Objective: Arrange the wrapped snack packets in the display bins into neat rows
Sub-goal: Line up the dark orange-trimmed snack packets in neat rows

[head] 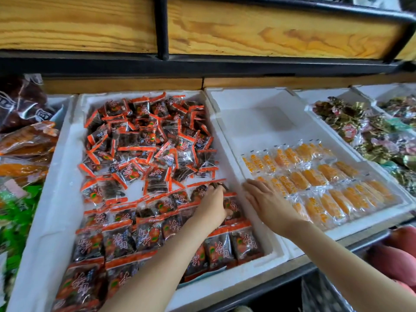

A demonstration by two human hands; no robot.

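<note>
A white foam bin (67,154) holds many dark snack packets with orange-red edges (144,140), loose at the back and in rows at the front. My left hand (211,206) reaches into its right side and pinches one dark packet (216,186) with curled fingers. A second foam bin (258,104) to the right holds yellow-orange packets (315,176) in neat rows. My right hand (267,203) lies flat, fingers straight, over the rim between the bins, fingertips at the leftmost yellow-orange packets.
More foam bins of green and gold wrapped sweets (360,129) stand at the right. Bags of dried fruit (27,140) and green packs (15,212) lie at the left. A wooden shelf with a black metal frame (162,28) hangs overhead.
</note>
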